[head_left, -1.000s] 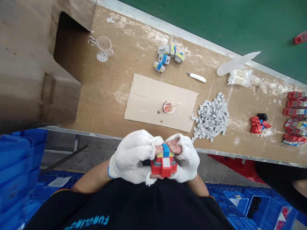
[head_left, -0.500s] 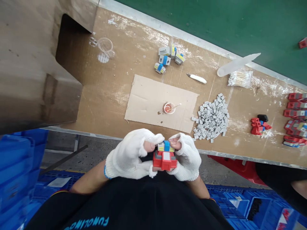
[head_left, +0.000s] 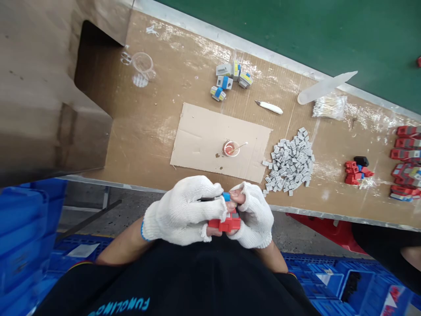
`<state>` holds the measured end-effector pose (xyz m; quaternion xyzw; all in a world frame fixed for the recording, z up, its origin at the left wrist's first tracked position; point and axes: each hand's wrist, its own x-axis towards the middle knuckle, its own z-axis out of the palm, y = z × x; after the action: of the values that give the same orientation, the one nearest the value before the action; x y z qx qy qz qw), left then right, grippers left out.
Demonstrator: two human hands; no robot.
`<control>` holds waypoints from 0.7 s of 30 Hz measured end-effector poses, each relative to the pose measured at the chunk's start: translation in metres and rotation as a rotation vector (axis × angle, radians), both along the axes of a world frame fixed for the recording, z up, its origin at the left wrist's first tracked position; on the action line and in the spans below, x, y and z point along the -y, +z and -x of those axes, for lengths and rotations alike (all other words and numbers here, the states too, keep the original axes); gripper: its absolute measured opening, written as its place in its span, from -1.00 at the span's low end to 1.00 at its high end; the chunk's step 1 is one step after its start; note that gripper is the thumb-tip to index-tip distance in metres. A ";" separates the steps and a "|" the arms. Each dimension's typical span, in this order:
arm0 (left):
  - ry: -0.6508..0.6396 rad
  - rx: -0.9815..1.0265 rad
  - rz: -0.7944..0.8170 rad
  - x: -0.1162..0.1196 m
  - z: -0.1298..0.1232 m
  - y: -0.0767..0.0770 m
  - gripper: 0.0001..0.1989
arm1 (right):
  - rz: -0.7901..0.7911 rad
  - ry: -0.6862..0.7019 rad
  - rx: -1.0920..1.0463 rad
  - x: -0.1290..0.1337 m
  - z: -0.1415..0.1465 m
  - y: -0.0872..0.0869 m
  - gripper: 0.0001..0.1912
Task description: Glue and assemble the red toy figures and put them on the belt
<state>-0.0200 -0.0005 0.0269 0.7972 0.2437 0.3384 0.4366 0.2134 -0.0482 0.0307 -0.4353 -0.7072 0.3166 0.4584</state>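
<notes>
In the head view, the work looks partway done: the red part (head_left: pixel 225 226) and the blue-banded piece (head_left: pixel 226 196) above it are held against each other close to the body, just off the near edge of the desk (head_left: pixel 141 131), but fingers hide the seam, so whether they are fully joined cannot be told. The left hand (head_left: pixel 186 210) has its grip curled firmly round the red part, fingers laid across its front; the right hand (head_left: pixel 255 215) has its grip closed on the other side, fingertips at the blue band and lower fingers under the red. Judging by what lies loose, more remains: a cluster of gray-and-blue pieces (head_left: pixel 224 82) and a heap of small gray pieces (head_left: pixel 291 162), while red assemblies (head_left: pixel 406 153) line the right end. Against the half-second-earlier frame, the left fingers now cover the yellow and gray sides that showed then, leaving only a bit of blue; the cup (head_left: pixel 231 155) with its swab (head_left: pixel 241 146) stands on the cardboard sheet (head_left: pixel 197 136) as before.
</notes>
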 end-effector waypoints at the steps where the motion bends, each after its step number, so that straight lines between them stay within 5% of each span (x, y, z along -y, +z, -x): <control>1: -0.014 0.024 -0.036 -0.001 0.002 0.002 -0.73 | 0.002 -0.003 0.001 0.000 0.000 0.000 -0.49; 10: -0.057 0.027 -0.078 -0.012 0.004 0.013 -0.84 | 0.011 0.035 -0.022 -0.005 0.003 0.005 -0.64; 16: -0.053 -0.002 -0.135 -0.012 0.003 0.019 -0.48 | 0.019 0.044 -0.031 -0.008 0.004 0.006 -0.63; 21: 0.015 -0.097 -0.288 -0.012 0.001 0.022 -0.68 | 0.014 0.043 -0.038 -0.008 0.005 0.006 -0.67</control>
<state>-0.0213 0.0115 0.0486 0.8651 0.2195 0.3341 0.3031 0.2080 -0.0399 0.0366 -0.4172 -0.7053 0.3393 0.4619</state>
